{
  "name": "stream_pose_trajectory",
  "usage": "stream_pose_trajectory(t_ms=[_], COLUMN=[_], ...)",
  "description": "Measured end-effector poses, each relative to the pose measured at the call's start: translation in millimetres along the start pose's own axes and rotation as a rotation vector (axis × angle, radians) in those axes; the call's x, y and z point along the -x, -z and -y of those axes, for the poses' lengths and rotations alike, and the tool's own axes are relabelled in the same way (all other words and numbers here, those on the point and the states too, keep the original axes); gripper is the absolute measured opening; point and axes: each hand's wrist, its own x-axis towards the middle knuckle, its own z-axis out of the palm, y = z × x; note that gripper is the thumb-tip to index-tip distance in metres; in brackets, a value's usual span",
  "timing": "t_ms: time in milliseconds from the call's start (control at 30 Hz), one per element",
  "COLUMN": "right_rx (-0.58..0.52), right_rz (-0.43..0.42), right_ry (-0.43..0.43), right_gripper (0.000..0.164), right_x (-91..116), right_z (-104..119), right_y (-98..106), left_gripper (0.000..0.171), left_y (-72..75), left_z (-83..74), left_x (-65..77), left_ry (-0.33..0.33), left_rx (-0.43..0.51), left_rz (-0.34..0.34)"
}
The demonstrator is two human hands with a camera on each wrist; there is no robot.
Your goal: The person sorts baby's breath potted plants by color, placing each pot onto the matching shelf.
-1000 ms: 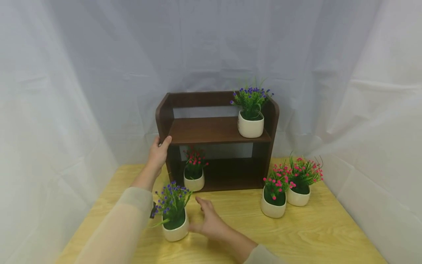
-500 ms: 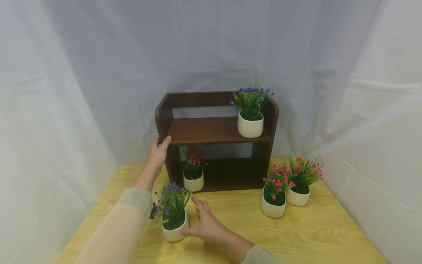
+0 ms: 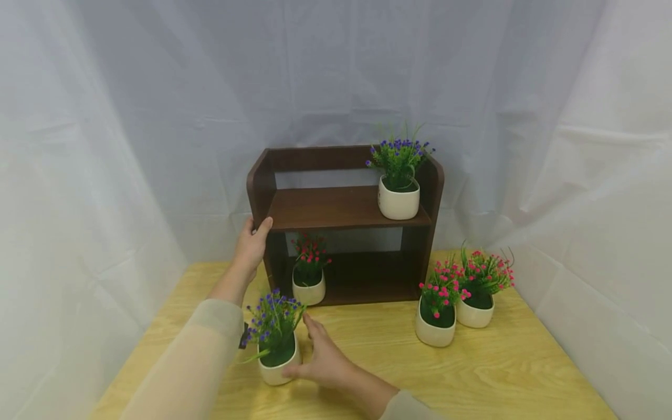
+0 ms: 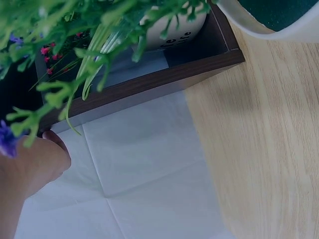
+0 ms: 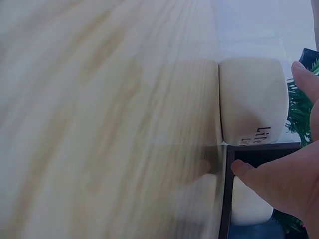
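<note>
My left hand [image 3: 249, 247] grips the left side panel of a dark brown two-tier shelf [image 3: 328, 207], thumb at its front edge. In the left wrist view, green leaves partly cover the scene above that hand [image 4: 37, 162]. A white pot [image 3: 274, 373] of purple flowers [image 3: 273, 318] stands upright on the table before the shelf's left end. My right hand [image 3: 328, 359] is at the pot's right side, thumb and fingers spread apart; its thumb overlaps the pot in the head view. In the right wrist view the pot [image 5: 251, 97] shows black lettering on its wall.
Another purple-flowered pot [image 3: 399, 201] stands on the upper tier's right end. A red-flowered pot [image 3: 310, 291] sits at the left of the lower tier. Two pink-flowered pots [image 3: 436, 333] stand on the wooden table [image 3: 504, 373] at the right. White sheeting [image 3: 336, 76] surrounds the table.
My right hand has moved a little left, its thumb coming across the purple-flowered pot's front. The left hand keeps its hold on the shelf; the pots have not moved.
</note>
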Motion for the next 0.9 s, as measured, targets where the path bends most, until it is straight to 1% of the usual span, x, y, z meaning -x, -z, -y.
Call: stream_pose_trajectory(t_ms=[300,633,900], right_rx=[-0.026,-0.011,-0.023], right_rz=[0.001,-0.006,-0.004], right_ry=[-0.029,-0.032,-0.039], right_gripper=[0.127,0.118,0.112], right_x=[-3.4,-7.0,-9.0], right_z=[-1.9,-2.9,-4.1], right_y=[-4.8,-8.5,-13.0], left_gripper=[0.065,0.065,0.067], left_y=[-0.2,-0.6,-0.5], left_z=[1.8,1.6,1.2], left_x=[0.6,0.8,1.3], left_ry=[-0.025,-0.023,-0.016], left_rx=[0.001,-0.003,0.003], left_rz=[-0.011,-0.014,0.002])
